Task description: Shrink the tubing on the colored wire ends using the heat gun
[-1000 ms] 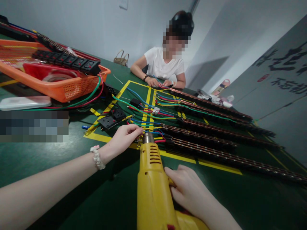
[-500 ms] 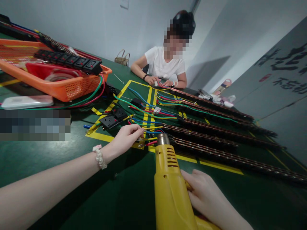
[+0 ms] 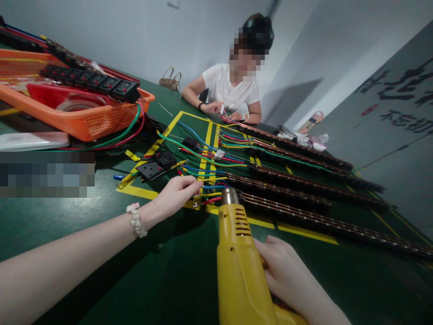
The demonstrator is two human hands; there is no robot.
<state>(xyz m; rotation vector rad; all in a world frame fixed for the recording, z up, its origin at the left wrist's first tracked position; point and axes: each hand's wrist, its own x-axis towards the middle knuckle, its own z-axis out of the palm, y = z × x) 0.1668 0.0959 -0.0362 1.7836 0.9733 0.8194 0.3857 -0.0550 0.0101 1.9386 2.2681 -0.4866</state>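
Note:
My right hand (image 3: 287, 277) grips a yellow heat gun (image 3: 238, 257) whose metal nozzle (image 3: 229, 196) points at the wire ends of the nearest long dark power strip (image 3: 304, 216). My left hand (image 3: 177, 194), a beaded band on its wrist, pinches thin coloured wires (image 3: 208, 198) just left of the nozzle. Red, yellow, blue and green wires fan out from several long strips lying side by side on the green table (image 3: 152, 271).
An orange basket (image 3: 84, 122) holding a black socket strip (image 3: 91, 81) stands at the left. Loose black sockets (image 3: 152, 168) lie inside a yellow-taped rectangle. A person in a white shirt (image 3: 230, 90) works on wires across the table. Small items lie at the far right.
The heat gun has swung to the right, its nozzle going from beside my left fingertips to the end of the nearest strip. My left hand has kept its pinch on the wires.

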